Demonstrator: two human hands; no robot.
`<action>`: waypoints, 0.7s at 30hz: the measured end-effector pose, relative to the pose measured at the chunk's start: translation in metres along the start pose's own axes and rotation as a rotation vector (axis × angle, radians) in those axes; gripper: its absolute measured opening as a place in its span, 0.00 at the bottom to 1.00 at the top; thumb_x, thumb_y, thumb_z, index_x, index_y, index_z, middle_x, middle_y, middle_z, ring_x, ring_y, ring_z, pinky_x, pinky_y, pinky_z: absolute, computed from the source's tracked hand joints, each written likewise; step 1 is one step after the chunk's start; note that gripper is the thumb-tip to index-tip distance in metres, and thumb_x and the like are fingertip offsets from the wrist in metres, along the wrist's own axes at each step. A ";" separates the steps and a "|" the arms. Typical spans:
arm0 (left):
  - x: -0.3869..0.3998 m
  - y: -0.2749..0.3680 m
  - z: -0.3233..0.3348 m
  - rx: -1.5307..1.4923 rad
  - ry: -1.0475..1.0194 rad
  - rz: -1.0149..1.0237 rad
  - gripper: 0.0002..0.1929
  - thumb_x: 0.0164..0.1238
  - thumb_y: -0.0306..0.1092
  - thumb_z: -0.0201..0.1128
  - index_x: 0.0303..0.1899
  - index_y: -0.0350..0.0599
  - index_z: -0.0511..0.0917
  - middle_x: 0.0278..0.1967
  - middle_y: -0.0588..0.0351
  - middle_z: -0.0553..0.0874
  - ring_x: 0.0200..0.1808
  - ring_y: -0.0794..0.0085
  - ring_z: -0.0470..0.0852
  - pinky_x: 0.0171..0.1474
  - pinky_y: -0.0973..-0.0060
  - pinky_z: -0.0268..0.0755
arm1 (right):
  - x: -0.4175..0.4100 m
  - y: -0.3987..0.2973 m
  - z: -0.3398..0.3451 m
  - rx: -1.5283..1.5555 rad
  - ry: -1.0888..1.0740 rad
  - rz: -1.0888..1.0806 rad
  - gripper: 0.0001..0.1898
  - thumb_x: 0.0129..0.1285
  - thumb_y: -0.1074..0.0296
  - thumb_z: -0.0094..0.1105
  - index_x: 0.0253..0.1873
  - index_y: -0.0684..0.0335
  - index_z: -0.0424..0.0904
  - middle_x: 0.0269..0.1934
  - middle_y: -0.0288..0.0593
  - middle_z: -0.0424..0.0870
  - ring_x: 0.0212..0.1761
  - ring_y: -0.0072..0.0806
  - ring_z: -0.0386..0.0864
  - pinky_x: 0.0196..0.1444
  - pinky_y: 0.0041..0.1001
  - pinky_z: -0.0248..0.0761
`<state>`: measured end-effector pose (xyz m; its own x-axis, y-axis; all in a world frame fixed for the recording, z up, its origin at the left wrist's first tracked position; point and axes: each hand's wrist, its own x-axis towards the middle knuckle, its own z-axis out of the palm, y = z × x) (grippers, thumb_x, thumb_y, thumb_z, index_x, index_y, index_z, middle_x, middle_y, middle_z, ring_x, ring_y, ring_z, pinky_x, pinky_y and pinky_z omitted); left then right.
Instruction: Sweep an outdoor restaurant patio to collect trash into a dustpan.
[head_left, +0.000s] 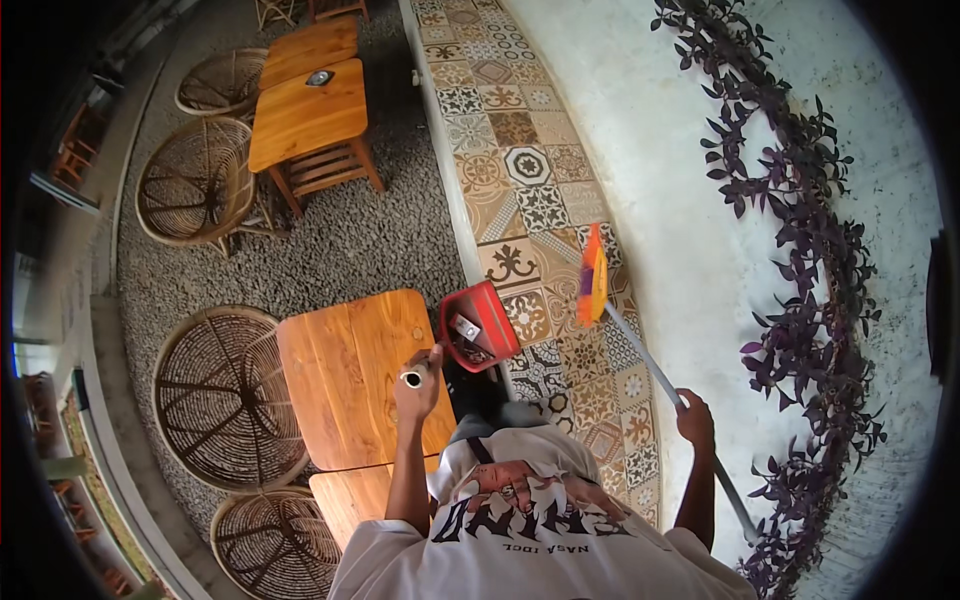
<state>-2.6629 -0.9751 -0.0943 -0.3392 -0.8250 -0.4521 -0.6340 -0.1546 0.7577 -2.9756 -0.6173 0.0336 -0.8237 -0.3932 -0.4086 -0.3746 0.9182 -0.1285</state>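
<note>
My left hand (418, 386) grips the upright handle of a red dustpan (499, 326), beside the near wooden table. Inside the pan lie a small whitish packet and some dark debris. My right hand (694, 420) is closed round the grey pole of a broom (651, 363). The orange broom head (594, 281), with a purple patch, is over the patterned tiles (570, 330), ahead and to the right of the dustpan. Whether its bristles touch the tiles I cannot tell.
Wooden tables (352, 375) and round rattan chairs (232, 397) stand on gravel (352, 247) to the left. A metal dish (319, 78) sits on the farther table. Purple-leaved trailing plants (795, 300) hang along the pale wall (675, 187) at right.
</note>
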 end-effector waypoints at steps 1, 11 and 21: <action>0.000 0.003 -0.002 -0.041 -0.012 -0.001 0.25 0.64 0.60 0.48 0.41 0.48 0.81 0.26 0.45 0.81 0.34 0.55 0.82 0.36 0.67 0.70 | -0.001 -0.011 0.001 -0.077 0.095 0.015 0.13 0.60 0.68 0.50 0.51 0.53 0.74 0.33 0.54 0.81 0.37 0.51 0.79 0.39 0.43 0.72; -0.001 0.014 0.008 -0.120 0.108 0.121 0.28 0.66 0.61 0.45 0.34 0.42 0.79 0.22 0.47 0.78 0.30 0.54 0.79 0.33 0.64 0.68 | -0.039 -0.052 0.035 -0.028 -0.161 -0.245 0.10 0.56 0.68 0.52 0.43 0.56 0.78 0.36 0.52 0.81 0.39 0.50 0.78 0.41 0.44 0.72; 0.021 0.032 0.005 -0.134 0.107 0.141 0.24 0.67 0.57 0.48 0.38 0.43 0.81 0.25 0.47 0.80 0.31 0.60 0.80 0.36 0.69 0.69 | 0.022 -0.015 -0.008 0.537 -0.366 0.023 0.14 0.61 0.70 0.54 0.53 0.56 0.75 0.18 0.36 0.76 0.14 0.17 0.67 0.14 0.21 0.61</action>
<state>-2.6941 -0.9946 -0.0822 -0.3378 -0.8954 -0.2901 -0.4847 -0.0987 0.8691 -2.9918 -0.6397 0.0335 -0.5948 -0.4192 -0.6859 -0.0159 0.8592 -0.5113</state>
